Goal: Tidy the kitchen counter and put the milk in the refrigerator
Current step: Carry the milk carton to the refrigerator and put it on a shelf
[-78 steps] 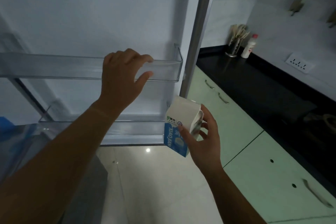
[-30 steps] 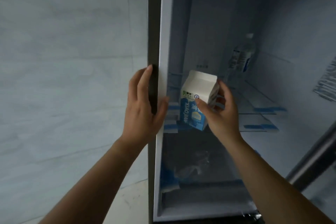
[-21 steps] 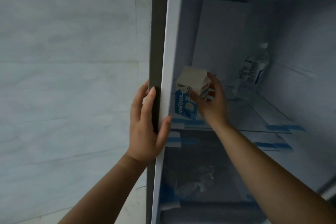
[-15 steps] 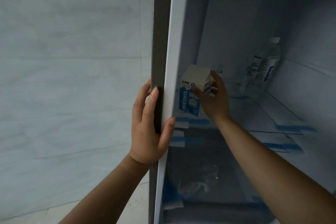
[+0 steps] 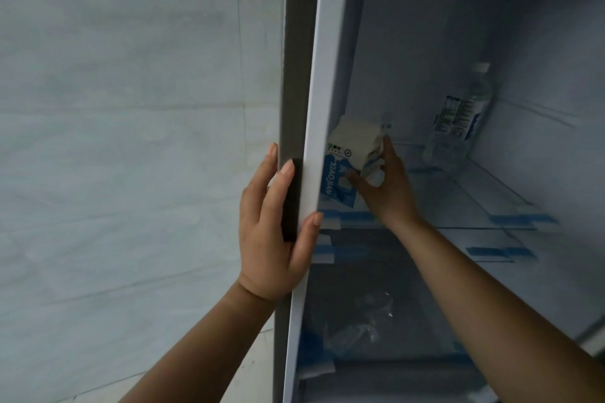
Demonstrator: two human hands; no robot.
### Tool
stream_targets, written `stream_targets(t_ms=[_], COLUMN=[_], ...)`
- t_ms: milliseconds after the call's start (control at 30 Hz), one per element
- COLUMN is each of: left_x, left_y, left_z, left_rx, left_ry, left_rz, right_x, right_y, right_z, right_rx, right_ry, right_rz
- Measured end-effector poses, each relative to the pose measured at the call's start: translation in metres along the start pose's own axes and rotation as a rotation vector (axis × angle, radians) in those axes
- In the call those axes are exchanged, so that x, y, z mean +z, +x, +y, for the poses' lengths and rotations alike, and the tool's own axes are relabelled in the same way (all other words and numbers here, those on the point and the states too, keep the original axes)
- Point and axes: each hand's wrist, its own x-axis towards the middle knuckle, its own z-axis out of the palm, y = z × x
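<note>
Fingers (image 5: 386, 154) of the right hand (image 5: 389, 193) wrap the small white-and-blue gable-top milk carton (image 5: 352, 157), holding it at the near left of the clear glass shelf (image 5: 484, 193).

Whether the carton's base already touches the glass cannot be told; it looks at or just above it, close to the refrigerator's white left wall (image 5: 314, 108). To finish well, I would set the base flat, check it stands upright, then let go straight back so it does not tip. At 3 o'clock from the carton, well apart, a clear plastic water bottle with a blue label (image 5: 458, 121) stands at the shelf's back. At 9 o'clock the left hand (image 5: 271, 232) clasps the cabinet's grey front edge, fingers curled round it. Blue tape strips (image 5: 520, 217) mark the shelf fronts; a pale tiled wall (image 5: 131, 124) fills the left.
</note>
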Motion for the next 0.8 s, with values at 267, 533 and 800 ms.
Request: stream_targets(t_ms=[267, 533, 800], left_x=[-0.008, -0.030, -0.005], left_y=[0.003, 0.005, -0.042], left_z=[0.009, 0.060, 0.152], left_rx=[-0.065, -0.261, -0.400], left_ry=[0.004, -0.065, -0.103], left_rz=[-0.080, -0.250, -0.585], right_x=[-0.060, -0.161, -0.257], right_y=[-0.076, -0.173, -0.296], right_z=[-0.001, -0.018, -0.076], right_rx=[0.129, 0.237, 0.211], right_ry=[-0.309, -0.397, -0.751], right_rz=[-0.079, 0.058, 0.236])
